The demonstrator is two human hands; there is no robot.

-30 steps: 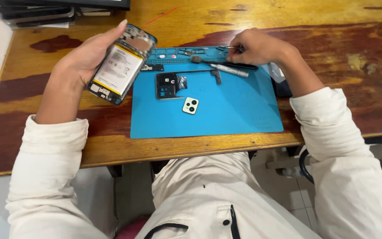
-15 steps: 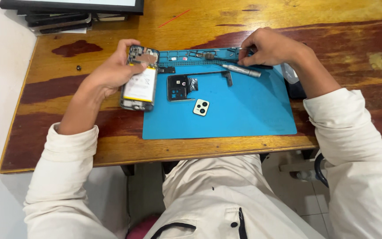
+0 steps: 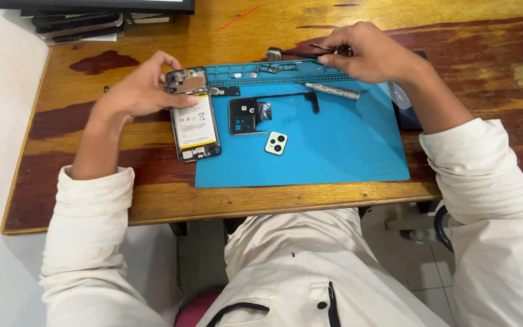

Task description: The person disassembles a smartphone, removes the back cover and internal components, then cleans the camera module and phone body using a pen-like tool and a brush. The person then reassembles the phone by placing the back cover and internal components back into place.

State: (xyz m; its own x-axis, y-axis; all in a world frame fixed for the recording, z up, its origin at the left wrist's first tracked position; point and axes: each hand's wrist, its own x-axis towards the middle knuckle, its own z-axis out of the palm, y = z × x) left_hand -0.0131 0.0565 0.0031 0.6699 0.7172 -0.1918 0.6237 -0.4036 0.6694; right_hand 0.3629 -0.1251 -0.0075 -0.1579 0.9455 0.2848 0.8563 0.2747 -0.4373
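You steadied the opened phone (image 3: 194,115) with left-hand fingers (image 3: 180,102) clamped on it, right fingers (image 3: 334,57) pinching tweezers (image 3: 298,54) near the top of the frame; the next move probably needed a fine tip placement.

The left hand (image 3: 137,91) holds an opened phone (image 3: 194,116) at its upper end; the phone lies with its back cover off, the white battery showing, across the left edge of a blue work mat (image 3: 334,151) on the wooden table (image 3: 92,200). The right hand (image 3: 367,53) pinches dark tweezers (image 3: 295,54) above the top edge of the mat. A metal screwdriver (image 3: 333,91) lies on the mat just below this hand. Near the phone lie a black inner frame piece (image 3: 246,115) and a pale camera cover (image 3: 276,143), close together. Dark flat devices (image 3: 80,24) are stacked at the far left corner.
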